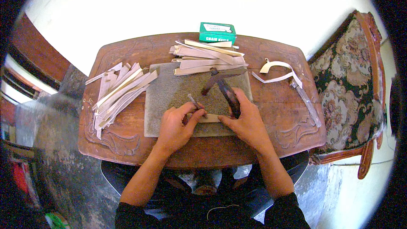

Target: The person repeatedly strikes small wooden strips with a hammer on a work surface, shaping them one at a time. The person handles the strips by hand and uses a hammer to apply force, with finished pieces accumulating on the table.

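My left hand is closed around a short metal punch, its top end poking up above the fingers. A hammer is gripped in my right hand, head pointing away from me and tilted over the mat. Between the hands lies a pale flat strip; my right thumb rests on its right end, and my left fingertips touch or cover its left end. Underneath is a grey-brown textured mat. The punch's lower tip is hidden by my left fingers.
On the carved wooden table, bundles of pale strips lie at left and more strips at the far middle. A green box stands behind. A curled white strip and a clear slim piece lie right, near a flowered chair.
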Available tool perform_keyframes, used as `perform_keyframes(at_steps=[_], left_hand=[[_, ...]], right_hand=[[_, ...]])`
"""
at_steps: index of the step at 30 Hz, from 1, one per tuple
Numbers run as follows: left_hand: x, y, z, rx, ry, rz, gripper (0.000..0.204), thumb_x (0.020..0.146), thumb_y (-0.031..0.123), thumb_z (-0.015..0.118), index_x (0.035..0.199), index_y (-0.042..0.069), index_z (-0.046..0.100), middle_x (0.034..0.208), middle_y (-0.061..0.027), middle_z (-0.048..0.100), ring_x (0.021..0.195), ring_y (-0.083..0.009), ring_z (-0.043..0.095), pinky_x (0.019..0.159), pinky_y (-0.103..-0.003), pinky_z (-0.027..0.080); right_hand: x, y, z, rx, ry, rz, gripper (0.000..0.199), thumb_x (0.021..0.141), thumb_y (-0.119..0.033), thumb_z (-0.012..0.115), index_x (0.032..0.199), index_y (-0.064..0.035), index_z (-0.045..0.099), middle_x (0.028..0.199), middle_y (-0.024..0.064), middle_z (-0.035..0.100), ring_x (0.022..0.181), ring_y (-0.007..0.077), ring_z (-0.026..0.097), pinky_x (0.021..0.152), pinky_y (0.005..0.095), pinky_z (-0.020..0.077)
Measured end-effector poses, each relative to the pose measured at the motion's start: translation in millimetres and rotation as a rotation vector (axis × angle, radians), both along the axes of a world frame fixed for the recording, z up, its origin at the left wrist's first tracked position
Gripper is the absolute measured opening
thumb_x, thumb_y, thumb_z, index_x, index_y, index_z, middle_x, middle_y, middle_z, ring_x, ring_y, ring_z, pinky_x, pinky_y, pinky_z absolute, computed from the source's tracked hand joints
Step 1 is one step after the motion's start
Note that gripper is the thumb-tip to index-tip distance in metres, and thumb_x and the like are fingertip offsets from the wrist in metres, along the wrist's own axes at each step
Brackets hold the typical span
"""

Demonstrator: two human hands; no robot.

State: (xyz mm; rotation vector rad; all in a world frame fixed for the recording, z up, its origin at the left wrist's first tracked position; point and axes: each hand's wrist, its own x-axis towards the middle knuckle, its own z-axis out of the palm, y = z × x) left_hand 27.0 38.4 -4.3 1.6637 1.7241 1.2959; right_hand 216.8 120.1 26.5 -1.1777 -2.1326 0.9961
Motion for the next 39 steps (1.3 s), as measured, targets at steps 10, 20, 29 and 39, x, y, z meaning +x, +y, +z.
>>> perform_keyframes(at_steps=[10, 20, 29, 39], left_hand=[[0.7, -2.5, -3.9, 0.108, 0.283, -0.014, 0.016, 0.087, 0.023, 0.071, 0.094, 0.009, 0.070, 0.084, -0.0092, 0.072, 0.067, -0.0278, 0.066, 0.063, -0.039, 0.047], [3.5, -0.4, -6.7, 0.243, 0.382, -0.042, 0.017, 0.087, 0.020, 0.070, 0.099, 0.009, 0.070, 0.086, -0.0061, 0.071, 0.068, -0.0262, 0.065, 0.060, -0.037, 0.044], [3.8, -3.2, -5.6, 0.192, 0.316, -0.057, 0.013, 0.088, 0.019, 0.069, 0.094, 0.008, 0.068, 0.084, -0.0100, 0.069, 0.071, -0.0303, 0.065, 0.064, -0.041, 0.046], [3.0, -0.9, -6.7, 0.216, 0.354, -0.066, 0.018, 0.087, 0.020, 0.070, 0.099, 0.008, 0.069, 0.084, -0.0069, 0.069, 0.067, -0.0270, 0.064, 0.060, -0.038, 0.043]], right_hand=[[-1.2, -0.4, -1.0, -0.025, -0.020, -0.021, 0.060, 0.072, -0.011, 0.081, 0.123, -0.0057, 0.051, 0.080, 0.0106, 0.060, 0.071, 0.0221, 0.059, 0.066, 0.0357, 0.0498], [-0.8, 1.9, 2.8, 0.009, 0.012, -0.014, 0.048, 0.090, -0.025, 0.069, 0.129, -0.0049, 0.051, 0.101, 0.0241, 0.067, 0.091, 0.0421, 0.067, 0.078, 0.0450, 0.0525], [14.9, -16.2, 60.9, 0.058, 0.085, -0.045, 0.036, 0.098, -0.027, 0.058, 0.126, -0.0033, 0.057, 0.085, 0.0189, 0.067, 0.071, 0.0327, 0.066, 0.064, 0.0394, 0.0490], [22.1, -32.6, 112.1, 0.270, -0.058, 0.229, 0.043, 0.093, -0.013, 0.063, 0.134, -0.0042, 0.052, 0.113, 0.0236, 0.066, 0.105, 0.0410, 0.065, 0.087, 0.0420, 0.0513]])
